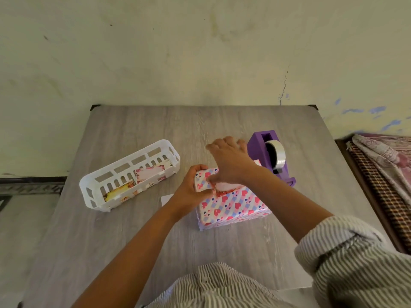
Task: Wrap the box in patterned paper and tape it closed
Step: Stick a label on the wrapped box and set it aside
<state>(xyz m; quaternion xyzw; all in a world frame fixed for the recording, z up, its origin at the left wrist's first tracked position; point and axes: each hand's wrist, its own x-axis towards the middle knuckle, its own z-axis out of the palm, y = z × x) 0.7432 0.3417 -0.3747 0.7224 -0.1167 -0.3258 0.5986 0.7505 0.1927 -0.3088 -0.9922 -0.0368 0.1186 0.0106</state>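
Gripping the far-left corner of the wrapped box (233, 203), the left hand (193, 187) curls round the heart-patterned paper (240, 206). Right hand (229, 161) presses down with thumb on top, fingers loosely spread. Purple tape dispenser (266, 156) at two o'clock, white basket (129, 174) at nine.

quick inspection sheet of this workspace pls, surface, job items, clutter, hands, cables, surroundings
surface: grey wood-grain table
job's things: wrapped box in heart-patterned paper, far flap not flat; purple tape dispenser behind it
clutter: white basket holding cards; white paper scrap
grippers: left hand grips the box's far-left end; right hand rests over the far flap, thumb pressing it
cables: nothing seen
surroundings: stained wall; patterned fabric at right
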